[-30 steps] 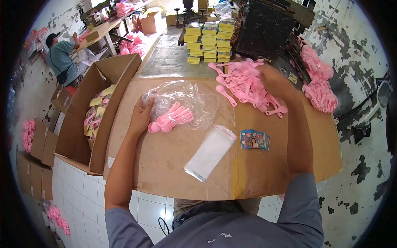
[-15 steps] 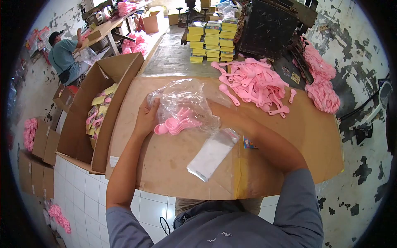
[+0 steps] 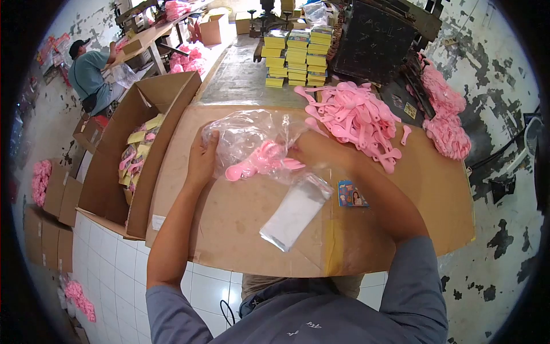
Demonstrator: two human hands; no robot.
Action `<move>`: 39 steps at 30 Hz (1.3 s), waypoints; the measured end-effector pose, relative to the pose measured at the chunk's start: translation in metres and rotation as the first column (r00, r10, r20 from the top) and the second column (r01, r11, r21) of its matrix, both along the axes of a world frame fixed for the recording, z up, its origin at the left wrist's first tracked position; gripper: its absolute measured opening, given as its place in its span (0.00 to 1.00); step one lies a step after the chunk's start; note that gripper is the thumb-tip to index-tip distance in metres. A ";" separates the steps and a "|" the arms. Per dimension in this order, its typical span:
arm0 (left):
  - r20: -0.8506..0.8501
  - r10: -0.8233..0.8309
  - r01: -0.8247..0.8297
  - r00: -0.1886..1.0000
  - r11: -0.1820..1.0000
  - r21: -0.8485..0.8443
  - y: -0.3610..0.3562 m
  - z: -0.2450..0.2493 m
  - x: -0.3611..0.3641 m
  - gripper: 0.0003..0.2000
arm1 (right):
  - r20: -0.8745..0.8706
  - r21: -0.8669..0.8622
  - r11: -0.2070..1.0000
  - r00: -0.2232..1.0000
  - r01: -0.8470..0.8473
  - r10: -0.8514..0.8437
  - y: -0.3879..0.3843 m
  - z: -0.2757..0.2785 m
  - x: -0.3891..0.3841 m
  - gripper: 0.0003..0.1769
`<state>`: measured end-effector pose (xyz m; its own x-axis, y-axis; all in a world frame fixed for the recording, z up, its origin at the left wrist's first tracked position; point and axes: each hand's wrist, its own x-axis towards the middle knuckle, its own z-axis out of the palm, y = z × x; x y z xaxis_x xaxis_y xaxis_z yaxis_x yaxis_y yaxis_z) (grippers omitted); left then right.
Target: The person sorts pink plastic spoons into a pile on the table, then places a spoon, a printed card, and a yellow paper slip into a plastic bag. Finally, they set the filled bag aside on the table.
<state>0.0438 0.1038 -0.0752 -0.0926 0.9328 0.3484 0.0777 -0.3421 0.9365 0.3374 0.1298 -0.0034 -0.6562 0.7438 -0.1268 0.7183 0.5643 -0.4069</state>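
Observation:
A clear plastic bag [image 3: 238,133] with several pink spoons [image 3: 263,160] in it lies over the cardboard-topped table [image 3: 229,229]. My left hand [image 3: 203,157] grips the bag's left edge. At the bag's right side is my right hand [image 3: 303,150], its fingers largely hidden by plastic and glare. Just below the bag rests a stack of flat clear packets [image 3: 296,213]. A small printed card [image 3: 352,194] lies to the right of the packets, near my right forearm. Beyond that forearm is a heap of pink spoons [image 3: 358,117].
An open carton [image 3: 146,183] holding yellow and pink packs stands on the left. Stacks of yellow cards [image 3: 297,57] and a dark metal box [image 3: 372,43] are at the back. A person [image 3: 91,74] sits at a bench far left. Bundled pink spoons [image 3: 447,114] are at right.
The pink spoons in the bag have shifted right and spread apart. My right hand has moved slightly right, and more of the printed card shows. Some spoons at the heap's left edge have shifted.

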 end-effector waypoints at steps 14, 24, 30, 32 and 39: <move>-0.013 0.004 -0.005 1.000 0.999 -0.040 0.003 -0.004 -0.005 0.24 | -0.067 0.217 0.967 0.990 0.135 -0.123 0.000 0.063 0.119 0.13; -0.031 -0.017 0.016 0.999 0.999 -0.029 0.006 -0.010 -0.007 0.25 | -0.419 0.313 0.943 0.908 0.110 0.033 -0.027 0.015 0.041 0.08; 0.077 -0.089 0.090 0.993 0.996 -0.015 0.006 -0.014 -0.006 0.23 | 0.035 0.081 0.996 0.999 0.025 -0.028 -0.029 -0.008 -0.005 0.14; 0.054 -0.076 0.077 0.996 0.997 -0.024 0.005 -0.012 -0.007 0.23 | -0.015 0.094 0.995 1.000 0.017 -0.016 -0.021 -0.019 -0.006 0.16; 0.051 -0.062 0.065 0.997 0.996 -0.059 0.007 -0.014 -0.007 0.22 | -0.126 0.003 0.991 0.984 0.131 -0.129 -0.031 0.004 0.004 0.16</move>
<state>0.0370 0.1113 -0.0895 -0.0483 0.9565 0.2879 0.0113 -0.2877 0.9577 0.3410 0.0987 0.0002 -0.5640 0.8248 -0.0408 0.7298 0.4747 -0.4921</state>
